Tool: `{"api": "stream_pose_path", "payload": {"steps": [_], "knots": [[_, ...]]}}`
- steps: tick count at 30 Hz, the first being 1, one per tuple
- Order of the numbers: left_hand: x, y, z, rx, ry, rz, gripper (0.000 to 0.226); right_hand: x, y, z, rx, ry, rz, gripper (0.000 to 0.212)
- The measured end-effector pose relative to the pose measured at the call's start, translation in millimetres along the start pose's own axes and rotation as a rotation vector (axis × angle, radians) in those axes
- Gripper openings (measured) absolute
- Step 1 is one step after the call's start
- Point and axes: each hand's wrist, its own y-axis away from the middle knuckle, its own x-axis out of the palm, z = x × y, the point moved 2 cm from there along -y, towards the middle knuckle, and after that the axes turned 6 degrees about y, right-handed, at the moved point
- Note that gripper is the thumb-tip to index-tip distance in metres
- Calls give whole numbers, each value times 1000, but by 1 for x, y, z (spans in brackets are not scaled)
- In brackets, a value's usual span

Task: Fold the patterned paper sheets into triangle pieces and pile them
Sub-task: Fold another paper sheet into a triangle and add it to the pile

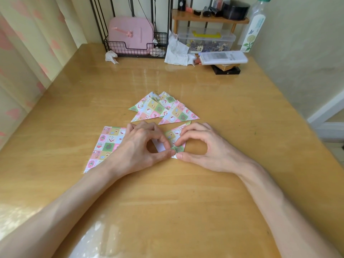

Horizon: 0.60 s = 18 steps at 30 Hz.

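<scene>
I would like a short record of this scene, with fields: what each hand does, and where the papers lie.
left hand: pinches the half-folded piece at its near corner
right hand: pinches the same piece from the other side
half-folded piece: low over the table, between both hands, some white underside showing
folded triangles: loose overlapping pile just behind the hands
unfolded sheets: flat, partly under the left hand
far edge: wire basket, clear box, bottle

Readable text: none.
White box (223,57), 1 o'clock on the tabletop (167,192): grey print, too blurred to read.
Bottle (254,28), behind it: green label print (beside a flower drawing), illegible.
</scene>
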Motion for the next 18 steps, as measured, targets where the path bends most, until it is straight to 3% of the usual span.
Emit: {"api": "stream_pose_path", "payload": {"steps": [10,18], "knots": [[1,-1,6,-96,-41,-19,31,3,-1,0,16,33,-26,26],[1,-2,3,-108,-73,-1,25,3,-1,2,21,52,-17,26]]}}
